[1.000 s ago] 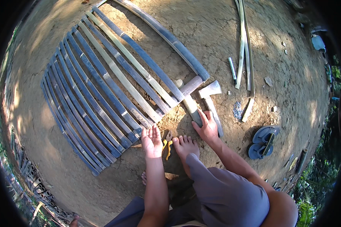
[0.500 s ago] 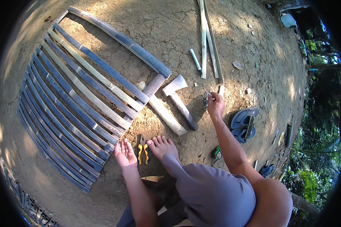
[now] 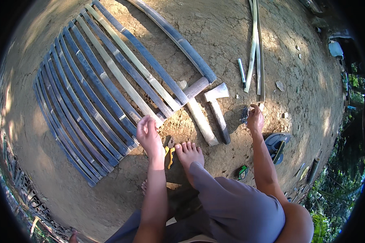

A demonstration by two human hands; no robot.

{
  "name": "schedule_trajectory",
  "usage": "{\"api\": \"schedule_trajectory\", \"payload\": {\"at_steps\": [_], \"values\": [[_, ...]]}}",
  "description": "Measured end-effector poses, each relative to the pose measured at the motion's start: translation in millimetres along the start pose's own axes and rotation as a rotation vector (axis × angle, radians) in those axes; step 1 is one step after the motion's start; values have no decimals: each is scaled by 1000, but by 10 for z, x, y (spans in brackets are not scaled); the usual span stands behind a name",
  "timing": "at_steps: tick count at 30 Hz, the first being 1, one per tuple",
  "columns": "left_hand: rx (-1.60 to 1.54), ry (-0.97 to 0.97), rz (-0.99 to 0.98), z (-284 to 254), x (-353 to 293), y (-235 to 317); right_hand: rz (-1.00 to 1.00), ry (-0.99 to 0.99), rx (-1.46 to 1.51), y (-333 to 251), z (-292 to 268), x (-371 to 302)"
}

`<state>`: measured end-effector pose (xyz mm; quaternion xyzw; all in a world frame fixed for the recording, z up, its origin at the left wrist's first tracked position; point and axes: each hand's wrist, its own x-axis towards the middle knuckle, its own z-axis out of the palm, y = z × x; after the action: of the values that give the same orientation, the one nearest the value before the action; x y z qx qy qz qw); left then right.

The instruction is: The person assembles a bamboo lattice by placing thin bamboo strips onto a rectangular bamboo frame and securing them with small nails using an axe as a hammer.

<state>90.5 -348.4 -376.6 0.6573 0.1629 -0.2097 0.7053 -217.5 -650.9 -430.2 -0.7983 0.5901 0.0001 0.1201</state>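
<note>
A rack of dark and pale bamboo slats [image 3: 94,83] lies on the ground at left, fixed to a thick round crosspiece [image 3: 197,88]. My left hand [image 3: 149,137] is raised at the near end of the slats, fingers curled together; anything between them is too small to make out. Yellow-handled pliers [image 3: 170,154] lie beside that wrist, near my bare foot [image 3: 189,157]. To the right, my right hand [image 3: 255,120] has its fingers bent in a pinch next to a small tangled clump of thin metal pieces, perhaps wire [image 3: 244,115]. What its fingertips hold is unclear.
A hatchet [image 3: 218,111] and a pale pole [image 3: 201,122] lie beyond my foot. Farther off are a marker [image 3: 241,72] and bamboo strips [image 3: 253,48]. Sandals [image 3: 275,145] and a green tape measure [image 3: 242,172] lie around my right forearm. Cracked dirt [image 3: 231,32] surrounds everything.
My left hand has gone from open, palm up, to curled fingers, and moved farther forward by the slat ends. My right hand stays beside the metal clump. The whole view has shifted.
</note>
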Motion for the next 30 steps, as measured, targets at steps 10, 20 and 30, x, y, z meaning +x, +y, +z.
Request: {"api": "schedule_trajectory", "payload": {"at_steps": [10, 20, 30], "values": [[918, -647, 618, 726, 972, 52, -155, 88, 517, -1022, -232, -25], [918, -797, 689, 754, 790, -29, -494, -310, 658, -2568, 95, -336], [933, -790, 707, 763, 794, -63, -621, -182, 487, -2582, 311, -353]]}}
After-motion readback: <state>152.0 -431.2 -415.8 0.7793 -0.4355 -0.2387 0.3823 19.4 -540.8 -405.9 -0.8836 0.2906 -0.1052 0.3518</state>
